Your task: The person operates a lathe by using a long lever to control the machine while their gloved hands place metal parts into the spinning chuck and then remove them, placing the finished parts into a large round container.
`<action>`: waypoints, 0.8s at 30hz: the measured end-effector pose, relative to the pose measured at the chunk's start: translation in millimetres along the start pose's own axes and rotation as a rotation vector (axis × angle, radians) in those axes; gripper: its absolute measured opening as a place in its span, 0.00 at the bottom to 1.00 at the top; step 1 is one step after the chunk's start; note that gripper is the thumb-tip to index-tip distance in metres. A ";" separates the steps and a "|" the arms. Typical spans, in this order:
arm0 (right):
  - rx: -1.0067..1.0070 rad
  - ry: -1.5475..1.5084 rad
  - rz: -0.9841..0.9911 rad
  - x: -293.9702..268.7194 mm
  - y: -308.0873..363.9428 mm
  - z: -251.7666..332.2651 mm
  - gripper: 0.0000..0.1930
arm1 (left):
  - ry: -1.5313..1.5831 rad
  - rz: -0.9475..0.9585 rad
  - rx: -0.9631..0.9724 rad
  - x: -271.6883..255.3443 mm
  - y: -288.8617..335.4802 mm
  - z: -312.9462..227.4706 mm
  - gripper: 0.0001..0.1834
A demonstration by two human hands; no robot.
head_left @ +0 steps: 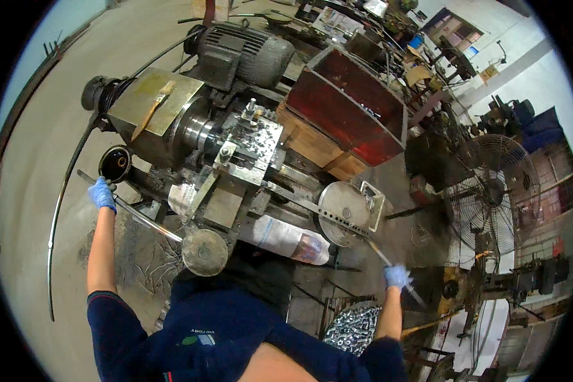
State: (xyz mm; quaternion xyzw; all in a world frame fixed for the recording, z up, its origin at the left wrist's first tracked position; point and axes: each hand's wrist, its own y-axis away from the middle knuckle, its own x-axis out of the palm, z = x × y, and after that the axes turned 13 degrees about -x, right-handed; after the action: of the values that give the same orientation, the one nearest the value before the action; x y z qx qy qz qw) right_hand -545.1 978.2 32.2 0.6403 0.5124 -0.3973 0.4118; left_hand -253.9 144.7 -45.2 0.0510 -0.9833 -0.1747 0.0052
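My left hand (102, 193), in a blue glove, is closed around a long metal rod (148, 221) whose lower end meets a round grey disc (205, 253). Out to the right, my right hand (397, 276), also gloved in blue and slightly blurred, grips a thin metal lever (380, 253). That lever joins a flat bar with a row of holes (318, 210), which crosses above a larger round plate (344, 213). Between my arms stands a small machine with a bright metal block (254, 148), strewn with dark chips, beside a shiny spindle (197, 132).
A brush (151, 114) lies on the machine's box-shaped housing (140, 95). Behind it sits a ribbed motor (245, 54). A dark red bin (347, 105) rests on wood. Small shiny metal parts (352, 328) are heaped near my right forearm. A large fan (492, 191) stands at right.
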 end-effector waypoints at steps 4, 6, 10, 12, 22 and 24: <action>0.054 -0.010 -0.050 -23.8 -85.6 46.4 0.28 | 0.069 0.088 0.000 -8.1 -21.6 19.0 0.10; 0.017 -0.049 -0.061 -28.2 -102.8 71.5 0.34 | -0.001 0.120 -0.018 -5.5 -20.1 21.5 0.11; -0.129 -0.117 -0.220 -39.2 -55.7 105.3 0.41 | 0.088 0.253 -0.129 -29.6 -1.7 17.2 0.16; -0.172 -0.220 -0.314 -29.7 -21.7 118.0 0.44 | 0.074 0.262 -0.237 -69.5 -54.4 52.8 0.18; -0.217 -0.639 -0.054 33.9 100.8 103.0 0.28 | -1.806 0.571 0.798 -5.4 6.5 91.8 0.25; -0.248 -0.718 -0.013 31.8 109.3 109.9 0.27 | -1.475 0.407 0.336 -32.2 -41.1 149.3 0.23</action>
State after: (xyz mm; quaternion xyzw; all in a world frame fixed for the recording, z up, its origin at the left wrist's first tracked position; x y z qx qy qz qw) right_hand -442.1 871.1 -22.2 0.4021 0.3838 -0.5341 0.6370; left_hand -222.0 160.8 -199.3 -0.2595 -0.7360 -0.0079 -0.6253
